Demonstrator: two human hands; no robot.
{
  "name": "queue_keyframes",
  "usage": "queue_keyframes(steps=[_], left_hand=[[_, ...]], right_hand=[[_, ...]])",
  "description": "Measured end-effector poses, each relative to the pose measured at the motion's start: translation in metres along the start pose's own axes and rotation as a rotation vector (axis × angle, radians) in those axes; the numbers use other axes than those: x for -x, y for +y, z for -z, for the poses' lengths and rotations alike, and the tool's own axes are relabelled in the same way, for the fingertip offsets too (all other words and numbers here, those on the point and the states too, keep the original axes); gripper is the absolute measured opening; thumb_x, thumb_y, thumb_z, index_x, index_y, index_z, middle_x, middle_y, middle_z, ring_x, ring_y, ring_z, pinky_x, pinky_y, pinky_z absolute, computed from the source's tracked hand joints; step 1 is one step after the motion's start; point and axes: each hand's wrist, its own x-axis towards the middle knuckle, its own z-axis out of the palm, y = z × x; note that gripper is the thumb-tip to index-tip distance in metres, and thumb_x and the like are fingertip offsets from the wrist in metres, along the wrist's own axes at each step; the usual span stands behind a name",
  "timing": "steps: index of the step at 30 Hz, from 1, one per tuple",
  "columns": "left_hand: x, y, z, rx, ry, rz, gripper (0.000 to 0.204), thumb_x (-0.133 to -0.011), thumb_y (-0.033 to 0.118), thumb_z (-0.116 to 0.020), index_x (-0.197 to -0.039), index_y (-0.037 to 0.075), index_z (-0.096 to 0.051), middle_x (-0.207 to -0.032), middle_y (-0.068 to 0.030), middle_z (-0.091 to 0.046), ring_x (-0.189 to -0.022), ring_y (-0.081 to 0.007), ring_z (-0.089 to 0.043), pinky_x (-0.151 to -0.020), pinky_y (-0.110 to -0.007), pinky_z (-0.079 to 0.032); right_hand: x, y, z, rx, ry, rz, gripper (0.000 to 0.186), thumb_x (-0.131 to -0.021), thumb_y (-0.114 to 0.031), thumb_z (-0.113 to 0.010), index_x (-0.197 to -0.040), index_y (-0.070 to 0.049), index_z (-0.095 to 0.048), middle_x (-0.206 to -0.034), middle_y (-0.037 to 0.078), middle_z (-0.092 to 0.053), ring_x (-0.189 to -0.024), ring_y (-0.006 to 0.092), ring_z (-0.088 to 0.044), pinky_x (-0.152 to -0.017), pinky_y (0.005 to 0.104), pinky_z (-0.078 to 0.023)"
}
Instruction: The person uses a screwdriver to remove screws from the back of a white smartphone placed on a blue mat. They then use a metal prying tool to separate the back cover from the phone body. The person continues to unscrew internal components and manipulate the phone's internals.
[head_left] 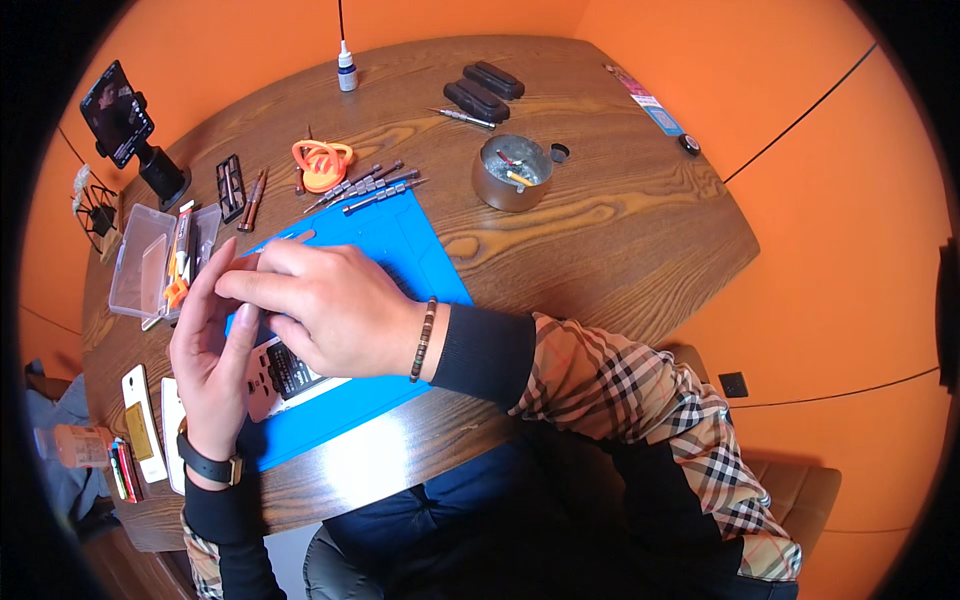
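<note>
We see a pale, phone-like device [286, 378] lying on a blue mat [428, 252], toward the left part of the desk's [610, 235] near edge; its inner parts show, with a dark block [296, 368] set in the pale body. Our right hand [345, 305] reaches over it, palm down, and hides its far end. Our left hand [212, 365] stands upright at the device's left side, fingers stretched, thumb apart from them. The right fingers are bent inward and meet the left fingertips above the mat; we cannot tell whether anything small is pinched between them.

We judge the device light, flat and stiff, but fragile with its inside bare, and its smooth rim probably a little slippery. We would take it by the two long outer edges, fingertips low against the mat, and keep pressure off the dark block and the small parts around it.

Screwdrivers [380, 190] lie across the mat's far edge, an orange suction cup [322, 172] just beyond them. A clear plastic box [128, 290] sits left of the mat, and a white phone-shaped panel [143, 425] lies near the desk's left edge.
</note>
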Motion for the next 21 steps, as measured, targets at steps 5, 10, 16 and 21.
queue_keyframes(steps=[5, 10, 16, 21], left_hand=[[-0.005, -0.004, -0.011, 0.044, 0.083, -0.052, 0.07, -0.108, 0.0, -0.075, -0.171, -0.002, -0.045, -0.159, -0.0165, -0.064, -0.136, -0.0214, -0.069, -0.119, -0.038, -0.055], [-0.005, 0.001, -0.019, 0.106, 0.123, -0.042, 0.076, -0.104, -0.005, -0.075, -0.173, 0.0, -0.043, -0.135, -0.0169, -0.079, -0.127, -0.0204, -0.076, -0.114, -0.036, -0.057], [-0.003, 0.004, -0.021, 0.008, 0.116, -0.095, 0.049, -0.103, -0.001, -0.08, -0.151, 0.002, -0.072, -0.131, -0.0132, -0.081, -0.12, -0.0189, -0.076, -0.109, -0.035, -0.058], [-0.003, 0.003, -0.021, -0.058, 0.107, -0.134, 0.044, -0.102, 0.0, -0.082, -0.146, 0.003, -0.077, -0.129, -0.0132, -0.081, -0.117, -0.0184, -0.076, -0.106, -0.034, -0.058]], right_hand=[[0.001, -0.001, 0.006, 0.07, -0.001, -0.022, 0.039, -0.091, -0.009, -0.075, -0.129, -0.015, -0.078, -0.108, 0.018, -0.059, -0.094, 0.0377, -0.069, -0.077, 0.0479, -0.059], [-0.018, 0.007, 0.059, 0.287, 0.031, 0.09, 0.042, -0.091, -0.006, -0.078, -0.132, -0.012, -0.082, -0.105, 0.014, -0.071, -0.1, 0.0302, -0.073, -0.083, 0.0408, -0.062], [-0.029, 0.044, 0.226, 0.83, -0.033, -0.765, 0.012, -0.092, -0.013, -0.087, -0.096, -0.001, -0.088, -0.092, 0.01, -0.082, -0.083, 0.0187, -0.079, -0.078, 0.0373, -0.064], [-0.012, 0.08, 0.231, 0.907, -0.328, -0.745, 0.007, -0.083, -0.008, -0.085, -0.087, -0.003, -0.088, -0.081, 0.019, -0.081, -0.079, 0.0272, -0.081, -0.081, 0.039, -0.065]])
